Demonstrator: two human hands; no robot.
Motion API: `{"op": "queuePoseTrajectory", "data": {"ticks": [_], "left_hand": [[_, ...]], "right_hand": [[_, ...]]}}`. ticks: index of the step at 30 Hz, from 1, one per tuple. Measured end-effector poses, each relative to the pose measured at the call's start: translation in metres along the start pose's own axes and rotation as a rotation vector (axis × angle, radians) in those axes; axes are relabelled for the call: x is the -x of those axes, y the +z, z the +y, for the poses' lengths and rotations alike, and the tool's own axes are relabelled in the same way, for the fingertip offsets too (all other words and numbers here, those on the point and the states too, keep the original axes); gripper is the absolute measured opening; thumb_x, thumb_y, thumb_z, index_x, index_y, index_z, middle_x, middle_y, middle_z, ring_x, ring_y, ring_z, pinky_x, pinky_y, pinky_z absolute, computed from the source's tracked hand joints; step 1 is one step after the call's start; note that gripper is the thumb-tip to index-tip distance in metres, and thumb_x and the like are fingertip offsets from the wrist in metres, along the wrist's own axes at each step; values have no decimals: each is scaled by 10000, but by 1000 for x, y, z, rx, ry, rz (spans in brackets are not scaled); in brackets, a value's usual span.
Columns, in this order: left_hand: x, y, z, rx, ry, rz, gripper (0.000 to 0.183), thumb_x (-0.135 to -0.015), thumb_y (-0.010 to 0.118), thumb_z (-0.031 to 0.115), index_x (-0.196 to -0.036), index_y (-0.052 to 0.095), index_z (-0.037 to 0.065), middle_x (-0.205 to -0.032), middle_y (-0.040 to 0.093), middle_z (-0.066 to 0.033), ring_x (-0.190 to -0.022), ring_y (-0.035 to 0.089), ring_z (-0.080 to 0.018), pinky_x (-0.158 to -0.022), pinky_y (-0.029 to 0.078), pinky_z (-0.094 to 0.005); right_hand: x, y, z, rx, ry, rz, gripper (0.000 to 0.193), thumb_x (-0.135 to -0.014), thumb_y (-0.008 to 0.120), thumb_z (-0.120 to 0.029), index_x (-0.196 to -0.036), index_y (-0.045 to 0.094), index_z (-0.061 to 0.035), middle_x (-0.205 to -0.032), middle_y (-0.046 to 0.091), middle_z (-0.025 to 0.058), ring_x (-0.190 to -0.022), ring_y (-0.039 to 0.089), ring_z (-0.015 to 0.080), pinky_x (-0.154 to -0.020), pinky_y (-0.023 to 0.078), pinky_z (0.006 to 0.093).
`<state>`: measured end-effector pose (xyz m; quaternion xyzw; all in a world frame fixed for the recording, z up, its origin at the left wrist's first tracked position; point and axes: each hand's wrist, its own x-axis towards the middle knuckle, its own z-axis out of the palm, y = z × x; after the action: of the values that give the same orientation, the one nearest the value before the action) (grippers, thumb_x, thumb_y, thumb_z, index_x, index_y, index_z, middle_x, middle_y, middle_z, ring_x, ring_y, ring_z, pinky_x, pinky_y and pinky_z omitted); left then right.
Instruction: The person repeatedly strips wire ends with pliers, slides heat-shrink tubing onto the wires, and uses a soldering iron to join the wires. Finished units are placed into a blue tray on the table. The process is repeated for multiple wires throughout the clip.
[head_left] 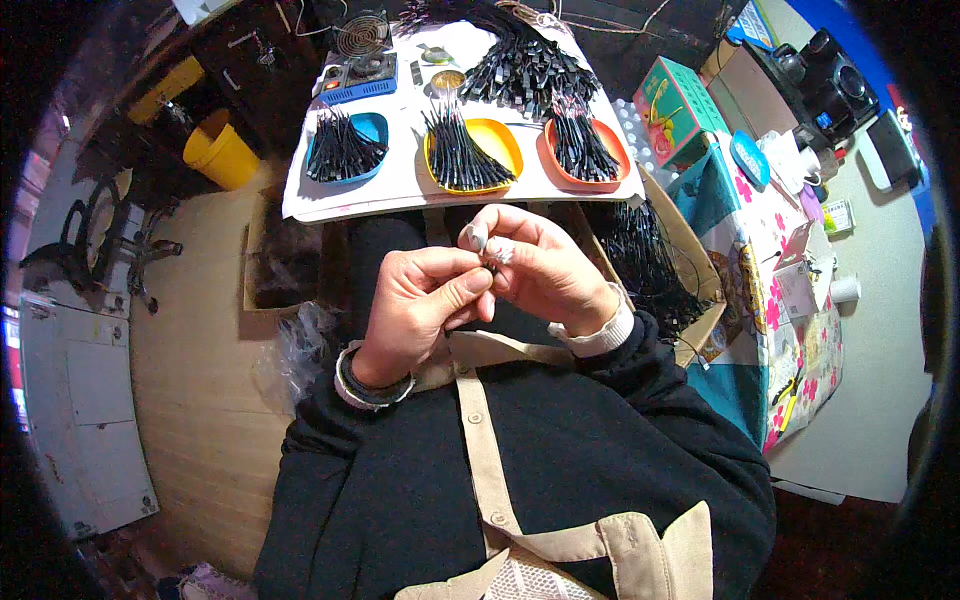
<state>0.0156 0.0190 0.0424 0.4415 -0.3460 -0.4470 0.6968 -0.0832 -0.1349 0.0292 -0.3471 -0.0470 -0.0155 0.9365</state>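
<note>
In front of my chest, just short of the white table's (pixel 400 204) near edge, my two hands meet fingertip to fingertip. My left hand (pixel 420 305) is closed in a pinch of thumb and forefinger. My right hand (pixel 560 270) is pinched too, with whitish wrapping on its thumb and a finger. A small dark bit shows between the fingertips; its kind is too small to make out. Beyond them lie a blue plate (pixel 376 126), a yellow plate (pixel 508 142) and an orange plate (pixel 617 150), each holding a bundle of short black cables.
At the table's far side lies a large heap of black cables (pixel 530 75), beside a small blue device (pixel 358 80) and a round tin (pixel 448 82). A cardboard box (pixel 690 240) with more cables stands right, near a flowered tablecloth (pixel 745 190). A yellow bucket (pixel 220 150) is left.
</note>
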Motion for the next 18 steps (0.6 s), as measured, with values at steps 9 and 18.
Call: {"op": "queuePoseTrajectory", "data": {"ticks": [9,18], "left_hand": [[-9,-4,-18,43,-58,150,155,-937,591,84,-928,677,-44,-686,641,-64,-481,419,-31,-443,296,-169],[-5,-7,-16,-45,-55,120,135,-928,612,81,-954,694,-24,-690,623,-9,-554,472,-11,-481,316,-159]], "right_hand": [[-4,-12,9,423,-210,191,168,-944,589,-90,-1090,517,-46,-953,557,-8,-848,537,59,-717,451,211],[6,6,-16,1518,-319,184,269,-970,556,-204,-791,546,-4,-641,528,55,-563,464,96,-513,393,259]]}}
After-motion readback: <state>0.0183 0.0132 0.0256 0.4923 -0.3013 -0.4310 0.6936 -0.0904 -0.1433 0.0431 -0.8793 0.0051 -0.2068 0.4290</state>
